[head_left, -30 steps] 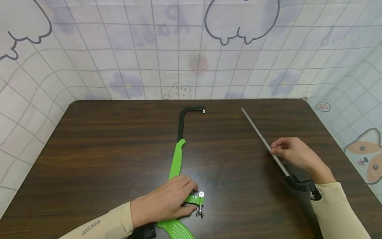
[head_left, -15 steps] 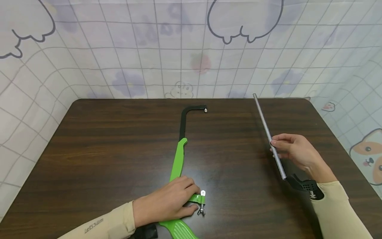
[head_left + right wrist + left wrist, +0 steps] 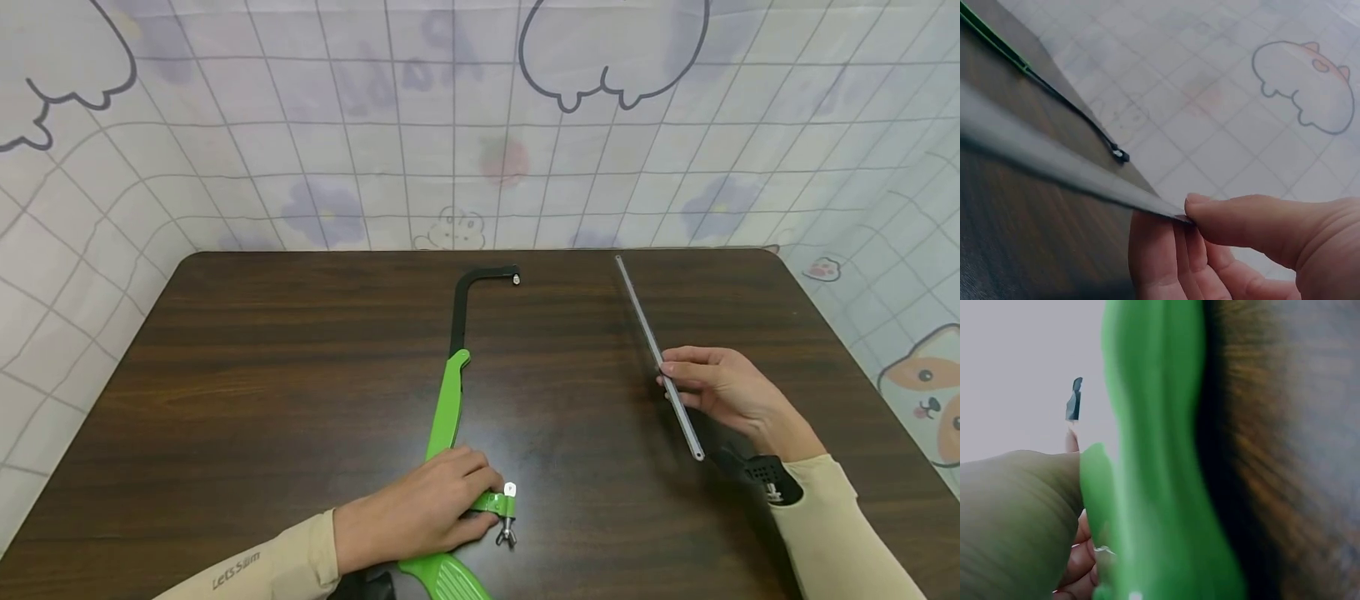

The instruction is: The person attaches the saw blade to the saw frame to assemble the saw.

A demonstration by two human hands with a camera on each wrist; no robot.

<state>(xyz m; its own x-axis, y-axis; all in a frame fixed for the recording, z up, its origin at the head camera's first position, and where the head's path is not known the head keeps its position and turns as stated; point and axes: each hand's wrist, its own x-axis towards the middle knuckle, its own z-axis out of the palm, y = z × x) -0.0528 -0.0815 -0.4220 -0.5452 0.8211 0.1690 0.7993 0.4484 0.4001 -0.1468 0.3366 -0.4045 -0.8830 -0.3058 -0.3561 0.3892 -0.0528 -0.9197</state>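
Observation:
A hacksaw frame with a green body (image 3: 446,400) and a black bent front arm (image 3: 459,312) lies on the dark wooden table, with no blade fitted. My left hand (image 3: 423,504) grips it near the handle (image 3: 450,579), its fingers curled over the green part. Beside the thumb, a wing nut (image 3: 506,533) and a small silver blade pin (image 3: 510,489) stick out. My right hand (image 3: 720,387) pinches a thin grey hacksaw blade (image 3: 641,312) between thumb and fingers, raised over the table. A hole shows at the blade's near end. In the right wrist view the blade (image 3: 1072,165) runs past the thumb.
The brown table (image 3: 300,350) reaches back to a wall covering (image 3: 450,125) with a grid print and cartoon figures. Black wrist straps sit on both arms; the right one (image 3: 772,479) is close to the blade's near end.
My right hand has lifted and turned the blade, then moved slightly left with it, so its near end now shows clear of the wrist strap. My left hand stays on the hacksaw frame.

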